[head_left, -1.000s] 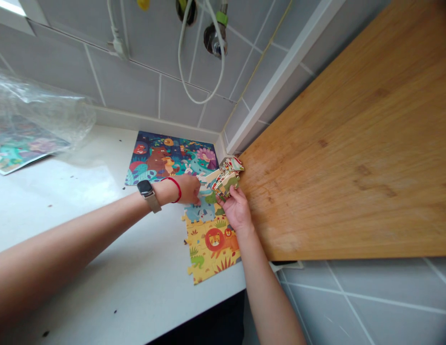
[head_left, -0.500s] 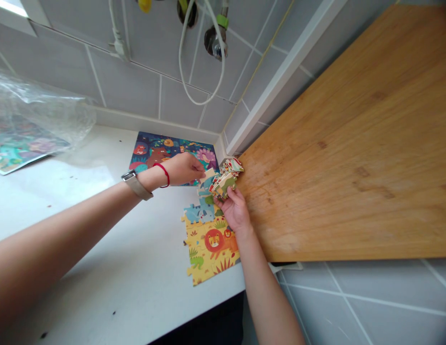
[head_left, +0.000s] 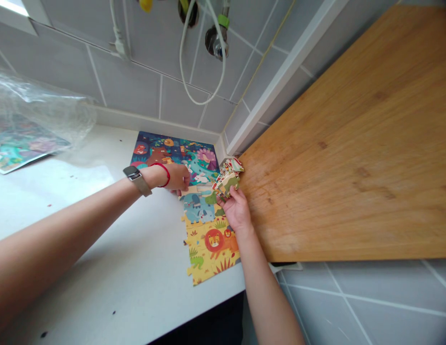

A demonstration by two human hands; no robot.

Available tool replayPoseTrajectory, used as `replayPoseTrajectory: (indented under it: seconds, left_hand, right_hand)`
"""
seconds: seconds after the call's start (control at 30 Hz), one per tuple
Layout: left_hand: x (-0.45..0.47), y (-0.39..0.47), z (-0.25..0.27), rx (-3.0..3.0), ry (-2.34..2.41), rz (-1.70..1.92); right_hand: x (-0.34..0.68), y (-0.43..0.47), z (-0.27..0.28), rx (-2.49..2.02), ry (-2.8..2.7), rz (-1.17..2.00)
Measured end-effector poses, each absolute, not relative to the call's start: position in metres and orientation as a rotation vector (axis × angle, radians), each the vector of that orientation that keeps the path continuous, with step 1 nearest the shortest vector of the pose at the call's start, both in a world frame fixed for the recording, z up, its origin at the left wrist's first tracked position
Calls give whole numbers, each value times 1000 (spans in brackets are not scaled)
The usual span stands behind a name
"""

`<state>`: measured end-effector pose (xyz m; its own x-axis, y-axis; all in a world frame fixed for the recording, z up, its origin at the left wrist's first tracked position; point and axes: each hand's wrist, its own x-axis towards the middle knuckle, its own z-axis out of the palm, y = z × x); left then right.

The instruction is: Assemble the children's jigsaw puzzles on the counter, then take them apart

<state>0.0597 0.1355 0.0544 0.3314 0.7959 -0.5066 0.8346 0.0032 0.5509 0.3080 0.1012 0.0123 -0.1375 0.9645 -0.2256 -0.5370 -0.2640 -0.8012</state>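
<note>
Right fingers [head_left: 233, 192] grip colourful cardboard pieces [head_left: 227, 183] near bench [head_left: 136, 268] right edge, presumably for easy reach; left fingers [head_left: 186, 181], hold unclear, at yellow-blue cardboard puzzle [head_left: 201, 237].

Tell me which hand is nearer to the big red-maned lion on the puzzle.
Right. The right hand, holding puzzle pieces, is just above and right of the lion in the picture; the left hand is farther off, up and left, beyond the blue elephants.

The white surface [head_left: 136, 278] carries a puzzle section [head_left: 211, 239] and a dark animal picture [head_left: 176, 152]. A clear bag [head_left: 75, 115] apparently covers a printed sheet [head_left: 28, 146].
</note>
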Motion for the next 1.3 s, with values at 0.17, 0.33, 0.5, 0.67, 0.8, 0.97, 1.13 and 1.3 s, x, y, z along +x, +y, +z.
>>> replayPoseTrajectory:
  seconds: [0.17,0.33,0.5,0.67,0.8,0.97,1.13,1.3]
  left_hand:
    - [60,132,58,1787,1460,-59]
    - [62,134,53,1917,1512,-116]
    - [72,131,55,2093,1608,-188]
    - [83,122,60,2111,1669,-230]
    - [85,120,58,2110,1673,-188]
    - [86,124,50,2098,1684,-97]
    - [87,125,46,2128,1649,-63]
    - [89,123,48,2129,1641,-72]
  right_hand:
    - [309,101,11,-892,-672,1673]
    - [309,101,11,-897,-664,1668]
    - [309,101,11,-903,-675,1674]
    - [308,101,10,-878,-670,1676]
    - [308,102,10,-886,-674,1673]
    - [308,101,11,-884,-667,1675]
    - [308,101,11,-887,-665,1663]
    - [308,100,12,-896,-679,1663]
